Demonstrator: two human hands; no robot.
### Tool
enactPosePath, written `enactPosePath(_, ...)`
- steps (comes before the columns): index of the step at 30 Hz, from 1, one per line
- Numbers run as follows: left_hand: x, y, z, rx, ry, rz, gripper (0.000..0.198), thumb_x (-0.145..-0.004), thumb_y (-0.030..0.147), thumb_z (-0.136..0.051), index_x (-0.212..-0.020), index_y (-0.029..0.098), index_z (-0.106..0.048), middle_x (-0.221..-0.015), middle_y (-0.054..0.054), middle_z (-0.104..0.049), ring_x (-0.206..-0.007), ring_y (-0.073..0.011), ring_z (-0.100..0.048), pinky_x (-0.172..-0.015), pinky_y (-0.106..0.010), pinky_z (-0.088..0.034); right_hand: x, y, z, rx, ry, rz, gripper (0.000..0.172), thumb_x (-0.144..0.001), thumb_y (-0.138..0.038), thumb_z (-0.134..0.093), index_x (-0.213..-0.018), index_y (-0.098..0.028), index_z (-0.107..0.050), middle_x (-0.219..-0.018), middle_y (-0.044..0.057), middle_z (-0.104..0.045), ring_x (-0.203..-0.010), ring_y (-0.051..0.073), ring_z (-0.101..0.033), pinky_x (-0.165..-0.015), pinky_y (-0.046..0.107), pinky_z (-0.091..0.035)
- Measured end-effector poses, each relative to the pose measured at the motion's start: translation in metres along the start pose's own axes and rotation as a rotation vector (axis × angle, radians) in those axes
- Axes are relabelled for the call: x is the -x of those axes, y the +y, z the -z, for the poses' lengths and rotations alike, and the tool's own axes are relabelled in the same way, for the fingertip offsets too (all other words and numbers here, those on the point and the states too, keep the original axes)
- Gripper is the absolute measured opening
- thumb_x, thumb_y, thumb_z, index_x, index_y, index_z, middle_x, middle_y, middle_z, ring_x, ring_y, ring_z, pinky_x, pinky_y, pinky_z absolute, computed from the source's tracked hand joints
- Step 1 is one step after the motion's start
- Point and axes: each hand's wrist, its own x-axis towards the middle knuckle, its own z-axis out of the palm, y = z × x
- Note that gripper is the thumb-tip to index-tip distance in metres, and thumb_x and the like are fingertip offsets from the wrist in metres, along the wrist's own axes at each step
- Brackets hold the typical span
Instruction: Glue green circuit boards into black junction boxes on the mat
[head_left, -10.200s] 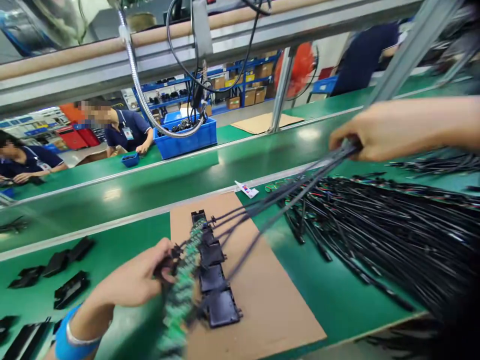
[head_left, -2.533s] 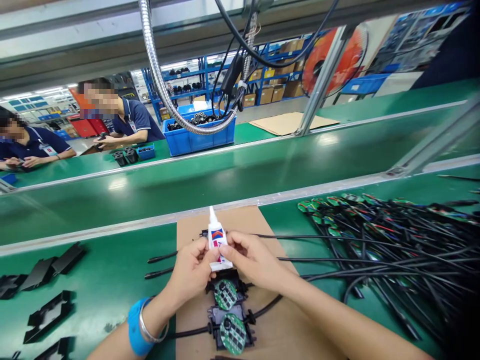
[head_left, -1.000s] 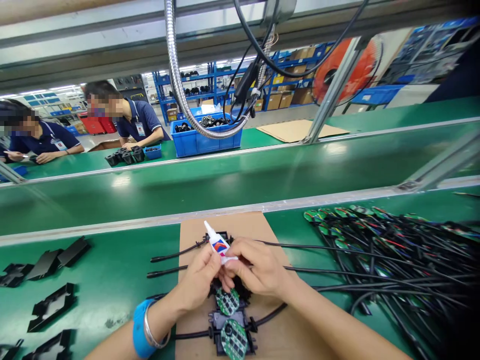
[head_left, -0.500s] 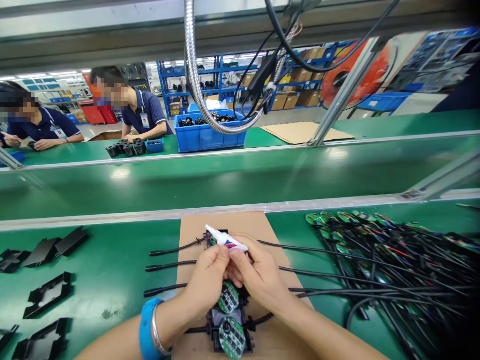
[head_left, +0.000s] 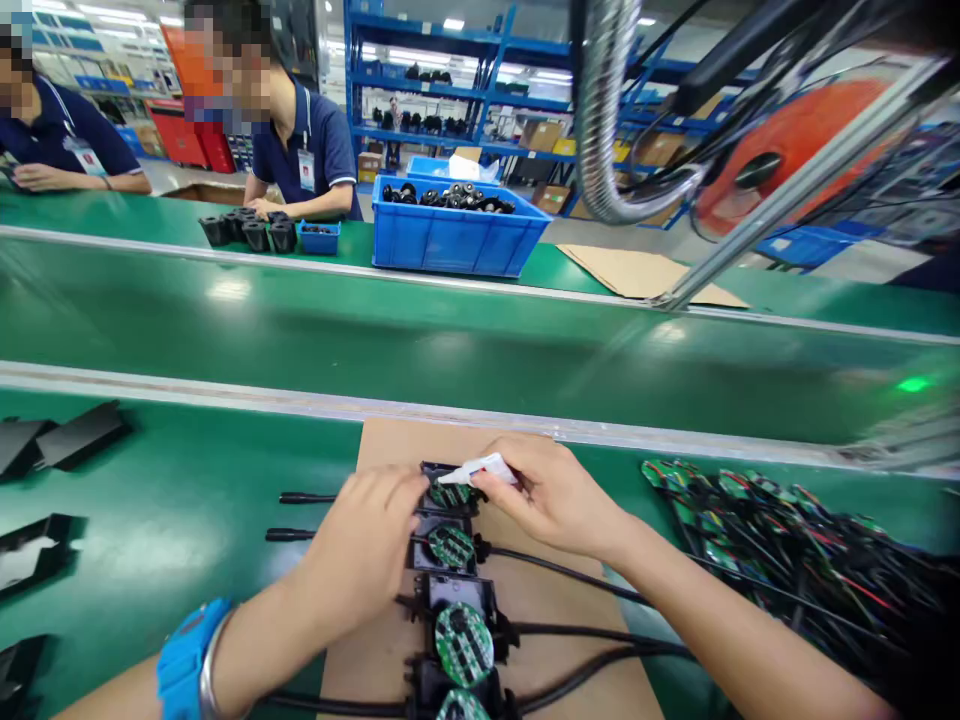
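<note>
In my right hand is a small white glue tube, pinched between thumb and fingers. Its thin nozzle points left, right over the round green circuit board in the farthest black housing. My left hand is at that housing's left side, fingers together and curled; whatever they grip is hidden. Nearer to me, more housings stand in a column, with round boards on them. Black cables run out from their sides.
Brown cardboard lies under the housings. To the right is a heap of cabled circuit boards; black housing parts lie left. Beyond a metal rail stand a blue bin of black parts and two co-workers.
My hands have moved apart: the left has let go of the tube and gone to the far housing's left side. The right has turned the nozzle down toward the board. The view has shifted.
</note>
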Motion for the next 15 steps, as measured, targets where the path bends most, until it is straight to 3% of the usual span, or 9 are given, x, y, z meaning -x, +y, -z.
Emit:
enactPosePath(3, -0.013, -0.022, 0.001, -0.020, -0.032, 0.087, 0.034, -0.083, 0.003, -0.047, -0.114, 0.015, -0.054, -0.110, -0.010, -0.062, -0.101, -0.0243, -0.056, -0.088, -0.042, -0.049, 0.000, 0.004, -0.004, -0.006, 0.020, -0.014, 0.025, -0.092, -0.034, -0.048, -0.076, -0.018, -0.060, -0.062, 0.002, -0.055, -0.057, 0.013, -0.046, -0.056, 0.026, -0.033)
enactPosePath(6, -0.018, -0.033, 0.002, -0.043, -0.022, 0.002, 0.022, -0.085, 0.004, -0.049, -0.101, 0.014, -0.059, -0.095, -0.007, -0.065, -0.091, -0.0219, -0.059, -0.083, -0.037, -0.051, 0.003, 0.003, -0.001, -0.026, 0.057, -0.018, 0.023, -0.092, -0.032, -0.047, -0.078, -0.019, -0.059, -0.063, 0.002, -0.057, -0.053, 0.012, -0.045, -0.052, 0.026, -0.032)
enactPosePath(10, -0.012, -0.032, 0.000, -0.129, 0.039, -0.106, 0.025, -0.088, 0.005, -0.045, -0.105, 0.013, -0.061, -0.089, -0.007, -0.065, -0.082, -0.0199, -0.057, -0.079, -0.035, -0.051, 0.010, -0.002, 0.003, -0.060, 0.087, -0.013, 0.020, -0.092, -0.030, -0.047, -0.080, -0.020, -0.059, -0.068, 0.004, -0.061, -0.055, 0.012, -0.048, -0.052, 0.027, -0.034)
enactPosePath(15, -0.008, -0.035, -0.005, -0.309, -0.045, -0.039, 0.033, -0.084, 0.000, -0.045, -0.110, 0.012, -0.062, -0.091, -0.008, -0.063, -0.081, -0.0223, -0.054, -0.077, -0.039, -0.051, 0.011, 0.001, -0.004, -0.023, 0.055, -0.023, 0.021, -0.092, -0.031, -0.047, -0.080, -0.018, -0.059, -0.065, 0.003, -0.058, -0.054, 0.012, -0.047, -0.052, 0.026, -0.032)
